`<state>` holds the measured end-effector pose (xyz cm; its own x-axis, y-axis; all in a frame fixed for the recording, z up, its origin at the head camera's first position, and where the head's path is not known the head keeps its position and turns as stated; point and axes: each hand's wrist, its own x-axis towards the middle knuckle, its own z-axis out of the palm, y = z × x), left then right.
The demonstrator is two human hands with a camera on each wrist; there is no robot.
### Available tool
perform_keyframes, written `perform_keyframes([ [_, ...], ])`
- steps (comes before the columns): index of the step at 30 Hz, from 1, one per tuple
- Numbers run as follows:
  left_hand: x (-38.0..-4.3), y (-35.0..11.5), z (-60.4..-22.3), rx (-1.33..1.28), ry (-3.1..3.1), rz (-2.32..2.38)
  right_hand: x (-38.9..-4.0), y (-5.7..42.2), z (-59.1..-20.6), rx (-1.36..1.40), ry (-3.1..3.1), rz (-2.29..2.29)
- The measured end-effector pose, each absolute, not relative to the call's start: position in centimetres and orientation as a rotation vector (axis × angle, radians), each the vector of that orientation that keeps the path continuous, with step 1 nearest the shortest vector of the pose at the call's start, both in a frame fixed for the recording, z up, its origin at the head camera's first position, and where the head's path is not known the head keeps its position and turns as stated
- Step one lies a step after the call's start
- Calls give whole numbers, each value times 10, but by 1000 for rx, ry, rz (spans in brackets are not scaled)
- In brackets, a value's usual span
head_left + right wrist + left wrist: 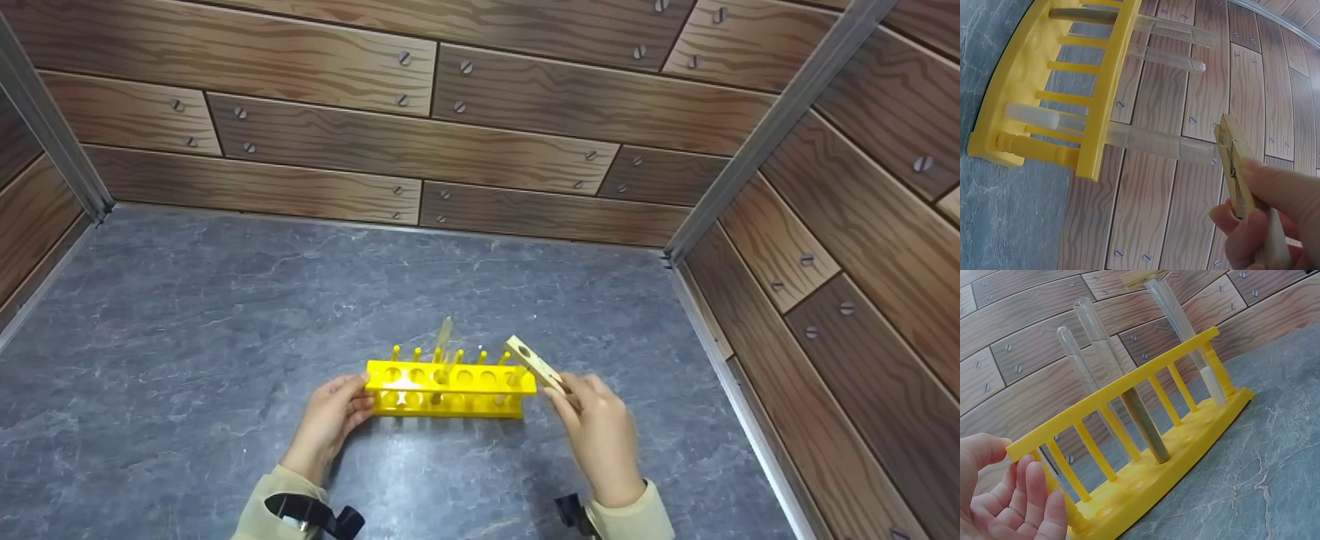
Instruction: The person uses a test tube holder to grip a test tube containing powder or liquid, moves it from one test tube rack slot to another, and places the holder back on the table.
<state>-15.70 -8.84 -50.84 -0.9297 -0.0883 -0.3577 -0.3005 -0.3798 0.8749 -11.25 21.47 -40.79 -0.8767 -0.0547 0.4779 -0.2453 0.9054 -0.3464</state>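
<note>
A yellow test tube rack (452,389) stands on the floor between the hands. My left hand (330,420) pinches the left end of its top bar, thumb above and fingers beneath. In my right hand (600,431) is a wooden test tube clamp (534,364), held at the rack's right end. Its tip is at the mouth of a test tube with white contents (1213,385); whether it grips the glass, I cannot tell. Mid-rack, another test tube (1145,424) holds brownish-grey contents. Behind that, an upside-down test tube (1072,349) sits over a peg.
Grey marbled flooring (225,315) spreads around the rack. Wood-patterned panels (315,135) form the walls behind and at both sides, with metal strips (780,112) at the corners.
</note>
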Motion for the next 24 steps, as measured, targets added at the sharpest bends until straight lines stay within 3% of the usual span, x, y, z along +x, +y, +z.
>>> perform_keyframes([
  [24,-158,-89,-511,-547,1669,2447,-111,228,-403,131,-2622,559],
])
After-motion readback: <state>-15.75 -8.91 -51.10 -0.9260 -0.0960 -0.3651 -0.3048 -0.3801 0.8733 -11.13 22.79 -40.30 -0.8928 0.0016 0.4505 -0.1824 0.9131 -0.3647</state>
